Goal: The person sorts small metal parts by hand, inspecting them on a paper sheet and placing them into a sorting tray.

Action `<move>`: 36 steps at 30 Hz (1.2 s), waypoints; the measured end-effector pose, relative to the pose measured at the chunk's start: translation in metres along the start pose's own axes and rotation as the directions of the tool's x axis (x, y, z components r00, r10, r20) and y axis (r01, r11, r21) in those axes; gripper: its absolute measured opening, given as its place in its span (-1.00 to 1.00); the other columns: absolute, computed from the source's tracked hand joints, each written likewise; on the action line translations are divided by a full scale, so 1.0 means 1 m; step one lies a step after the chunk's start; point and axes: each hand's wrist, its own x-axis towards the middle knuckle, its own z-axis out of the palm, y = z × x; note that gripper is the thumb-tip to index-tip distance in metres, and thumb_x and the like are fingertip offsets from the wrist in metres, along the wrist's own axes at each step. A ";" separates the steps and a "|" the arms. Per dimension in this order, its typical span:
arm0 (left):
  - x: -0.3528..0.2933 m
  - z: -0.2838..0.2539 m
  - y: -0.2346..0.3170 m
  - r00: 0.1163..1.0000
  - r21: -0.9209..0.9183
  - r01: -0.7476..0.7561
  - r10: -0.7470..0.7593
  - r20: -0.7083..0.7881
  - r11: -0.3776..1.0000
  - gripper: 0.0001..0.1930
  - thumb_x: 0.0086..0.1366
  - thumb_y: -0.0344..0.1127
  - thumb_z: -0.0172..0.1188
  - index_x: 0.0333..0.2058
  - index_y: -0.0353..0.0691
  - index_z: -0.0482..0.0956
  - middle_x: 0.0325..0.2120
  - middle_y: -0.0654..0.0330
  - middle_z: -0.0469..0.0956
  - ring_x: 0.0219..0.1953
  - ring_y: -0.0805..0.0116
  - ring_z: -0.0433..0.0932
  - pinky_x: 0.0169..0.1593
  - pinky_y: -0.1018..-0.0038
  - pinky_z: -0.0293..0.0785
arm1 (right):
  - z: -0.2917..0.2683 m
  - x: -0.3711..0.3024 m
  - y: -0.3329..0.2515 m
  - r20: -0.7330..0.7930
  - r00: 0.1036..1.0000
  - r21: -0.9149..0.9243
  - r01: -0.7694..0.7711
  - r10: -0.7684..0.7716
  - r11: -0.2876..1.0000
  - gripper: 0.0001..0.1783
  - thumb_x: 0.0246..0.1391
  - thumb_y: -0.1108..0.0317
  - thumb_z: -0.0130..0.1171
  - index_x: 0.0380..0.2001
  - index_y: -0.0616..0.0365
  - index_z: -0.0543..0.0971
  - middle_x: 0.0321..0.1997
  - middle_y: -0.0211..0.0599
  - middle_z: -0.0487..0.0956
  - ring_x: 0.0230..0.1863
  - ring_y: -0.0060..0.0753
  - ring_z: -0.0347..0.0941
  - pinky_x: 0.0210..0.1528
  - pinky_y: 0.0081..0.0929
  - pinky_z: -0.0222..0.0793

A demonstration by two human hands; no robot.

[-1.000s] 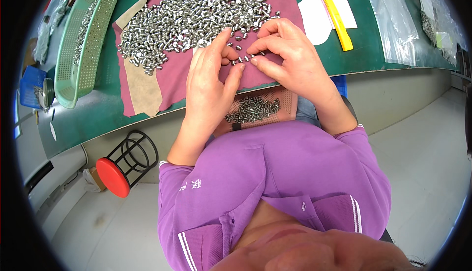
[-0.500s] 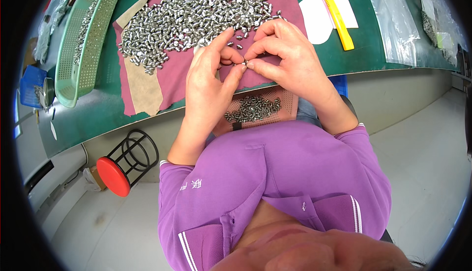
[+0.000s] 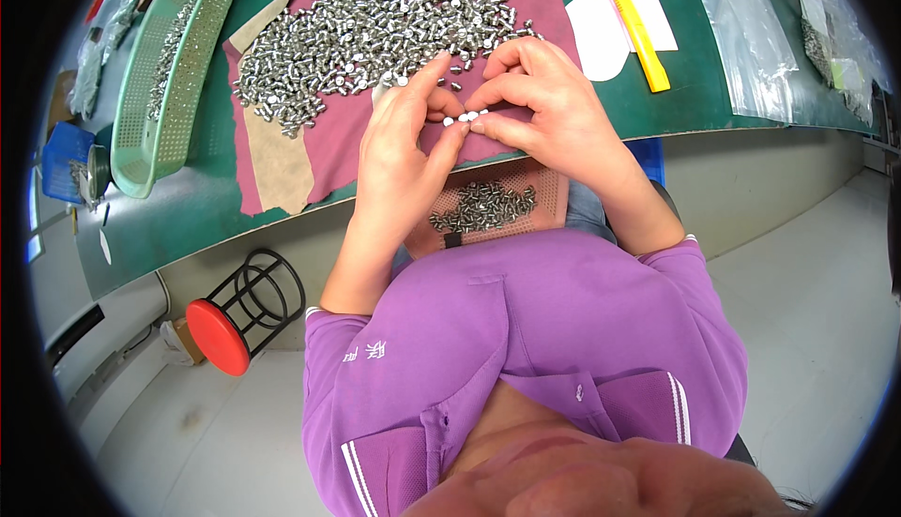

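Note:
Both hands meet over the near edge of a maroon cloth [image 3: 333, 156]. My left hand [image 3: 399, 146] has its thumb and fingers pinched at a short row of small shiny metal parts [image 3: 464, 118], whose bright round ends face up. From the other side, my right hand [image 3: 549, 109] pinches the same row between thumb and forefinger. Just beyond my fingers, a large pile of small grooved metal cylinders [image 3: 375, 38] spreads over the cloth. Below my hands, a pink perforated basket [image 3: 552, 205] at my lap holds more of these cylinders.
A long green basket [image 3: 131, 142] with metal pieces stands on the green table at left. To the right lie a yellow utility knife [image 3: 638, 34], white paper [image 3: 601, 43] and clear plastic bags [image 3: 746, 38]. A red stool [image 3: 218, 337] stands on the floor at lower left.
Several bright round ends of the small parts now show between my fingertips, where barely any showed before. My hands stay almost in place. The table view has shifted slightly.

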 end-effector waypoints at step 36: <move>0.008 0.006 -0.001 0.994 0.030 -0.077 0.079 -0.076 0.997 -0.42 0.10 -0.53 0.28 0.15 -0.30 0.43 -0.26 0.11 0.54 -0.16 0.10 0.49 -0.05 0.22 0.43 | 0.000 0.013 -0.008 0.040 0.996 0.006 -0.081 0.081 0.997 -0.74 -0.02 0.44 0.33 -0.20 0.15 0.59 -0.23 -0.27 0.53 -0.22 -0.17 0.51 -0.22 -0.29 0.45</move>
